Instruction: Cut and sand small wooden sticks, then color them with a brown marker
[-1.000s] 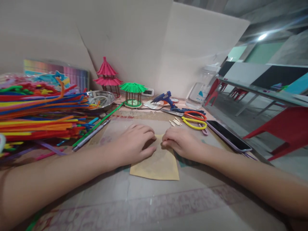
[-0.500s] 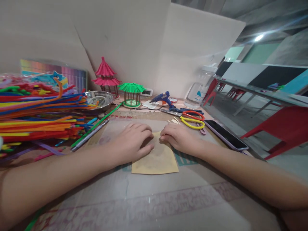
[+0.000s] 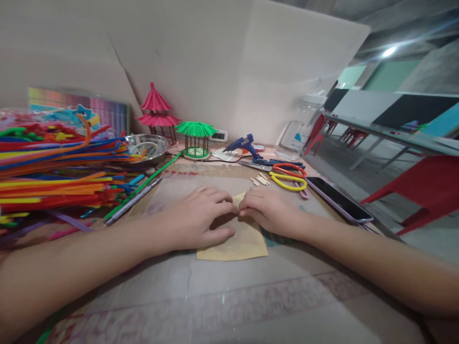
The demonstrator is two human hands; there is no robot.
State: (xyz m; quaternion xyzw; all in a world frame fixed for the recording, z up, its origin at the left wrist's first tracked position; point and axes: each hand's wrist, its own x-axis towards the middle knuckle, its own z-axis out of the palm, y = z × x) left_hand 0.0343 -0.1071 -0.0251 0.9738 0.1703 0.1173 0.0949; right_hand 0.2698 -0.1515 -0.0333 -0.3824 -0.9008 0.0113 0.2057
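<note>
One table (image 3: 270,153) under everything, with a translucent cover (image 3: 229,325) spread up to the front edge, perhaps to spare the surface. Behind the back edge, a tall pale board (image 3: 186,57), likely stood up as a screen from the room beyond. By the left edge, a heap of pipe cleaners (image 3: 64,186), laid lengthwise, presumably for easy picking by colour. Toward the back left corner, behind that heap, a marker set (image 3: 107,112). Near the back right corner, a water bottle (image 3: 292,138), upright and well apart from the hands, probably against spills.

Over the table's middle, the left hand (image 3: 204,215), loosely open, with fingers bent down and thumb apart on a yellow sheet (image 3: 233,248), seemingly to steady it. Opposite, the right hand (image 3: 268,208), with fingers curled and tips meeting the left forefinger; cannot tell whether gripping anything small. Beneath both, the yellow sheet, flat, with one side facing the front edge.

Along the back edge, a pink-roofed model (image 3: 158,102) and a smaller green-roofed model (image 3: 196,129), apparently out of harm's way. Toward the right edge, scissors (image 3: 261,166) with handles turned outward, likely for quick grabbing. Smallest, near the right hand, some pale slips (image 3: 263,177), loosely grouped.
</note>
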